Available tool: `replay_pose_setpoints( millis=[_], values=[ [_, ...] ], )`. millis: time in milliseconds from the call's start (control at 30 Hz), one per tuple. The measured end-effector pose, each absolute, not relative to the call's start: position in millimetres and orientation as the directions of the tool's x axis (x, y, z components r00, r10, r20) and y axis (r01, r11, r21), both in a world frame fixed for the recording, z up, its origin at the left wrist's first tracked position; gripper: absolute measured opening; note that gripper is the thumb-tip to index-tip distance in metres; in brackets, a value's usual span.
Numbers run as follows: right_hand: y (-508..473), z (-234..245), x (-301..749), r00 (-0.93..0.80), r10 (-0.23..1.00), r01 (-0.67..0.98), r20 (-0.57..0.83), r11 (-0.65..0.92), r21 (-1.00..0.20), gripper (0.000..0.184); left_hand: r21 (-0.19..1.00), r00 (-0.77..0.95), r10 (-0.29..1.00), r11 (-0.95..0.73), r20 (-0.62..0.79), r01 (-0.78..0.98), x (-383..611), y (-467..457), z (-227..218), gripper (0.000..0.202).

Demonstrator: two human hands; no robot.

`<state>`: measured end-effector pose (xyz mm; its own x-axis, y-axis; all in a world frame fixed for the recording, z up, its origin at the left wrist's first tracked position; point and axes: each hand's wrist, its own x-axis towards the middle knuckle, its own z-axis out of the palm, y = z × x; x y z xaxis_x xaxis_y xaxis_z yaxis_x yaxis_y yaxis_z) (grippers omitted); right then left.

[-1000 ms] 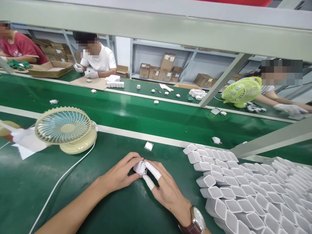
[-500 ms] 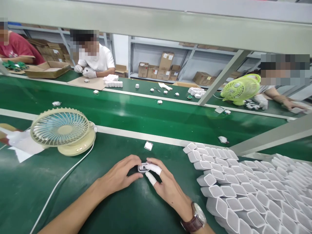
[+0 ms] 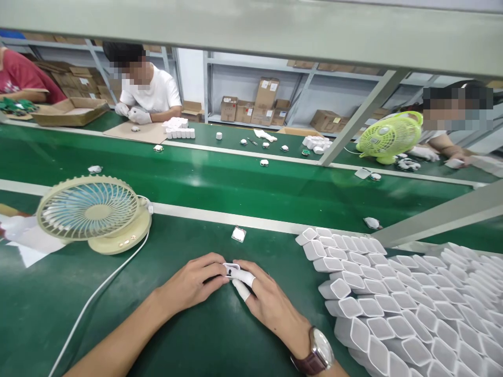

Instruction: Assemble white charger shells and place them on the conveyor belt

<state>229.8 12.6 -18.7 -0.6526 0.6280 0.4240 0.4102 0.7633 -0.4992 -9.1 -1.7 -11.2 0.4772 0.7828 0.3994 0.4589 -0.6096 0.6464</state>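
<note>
Beige fan (image 3: 98, 211) beyond left hand (image 3: 198, 280), white casings (image 3: 396, 303) near right hand (image 3: 269, 298)

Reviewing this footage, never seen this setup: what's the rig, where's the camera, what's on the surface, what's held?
No robot: these are a person's left hand and right hand, with white covers on the right thumb and a finger. The view is from a head-worn camera, looking forward and down. The left hand grips a small white casing; the right hand's covered fingertips are at it. The green table bears a white part beyond the hands, many open white shells to the right and a beige fan to the left.
</note>
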Motion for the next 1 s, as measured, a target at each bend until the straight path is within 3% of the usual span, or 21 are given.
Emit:
replay_pose_setpoints(
  millis=[200, 333, 433, 533, 600, 733, 900, 1000],
  values=[
    [11, -19, 224, -0.602, 0.664, 0.374, 0.443, 0.725, -0.579, 0.033, 0.710, 0.418, 0.820, -0.558, 0.391, 0.429, -11, -2, -20, 0.017],
    [11, -15, 219, -0.508, 0.739, 0.251, 0.443, 0.619, -0.744, 0.027, 0.810, 0.320, 0.869, -0.477, 0.377, 0.340, -5, -8, -16, 0.032],
    [11, -12, 217, -0.466, 0.788, 0.131, 0.403, 0.512, -0.849, 0.024, 0.928, 0.252, 0.933, -0.313, 0.259, 0.204, 2, -10, -11, 0.028],
    [11, -11, 217, -0.536, 0.778, 0.061, 0.327, 0.422, -0.905, 0.037, 0.995, 0.178, 0.979, -0.100, 0.101, -0.016, 6, -9, -9, 0.028],
    [10, -11, 217, -0.558, 0.775, 0.015, 0.298, 0.368, -0.930, 0.043, 0.991, 0.155, 0.988, -0.006, 0.028, -0.137, 6, -7, -9, 0.029],
    [10, -16, 214, -0.475, 0.830, -0.073, 0.292, 0.294, -0.953, 0.037, 0.960, 0.165, 0.984, 0.112, -0.070, -0.257, 5, -3, -10, 0.030],
    [11, -22, 215, -0.377, 0.898, -0.033, 0.228, 0.233, -0.972, 0.037, 0.906, 0.259, 0.962, 0.183, -0.085, -0.383, 6, -5, -11, 0.056],
    [9, -22, 216, -0.359, 0.913, -0.008, 0.193, 0.204, -0.979, 0.036, 0.902, 0.258, 0.961, 0.200, -0.103, -0.382, 7, -6, -14, 0.056]
  ],
)
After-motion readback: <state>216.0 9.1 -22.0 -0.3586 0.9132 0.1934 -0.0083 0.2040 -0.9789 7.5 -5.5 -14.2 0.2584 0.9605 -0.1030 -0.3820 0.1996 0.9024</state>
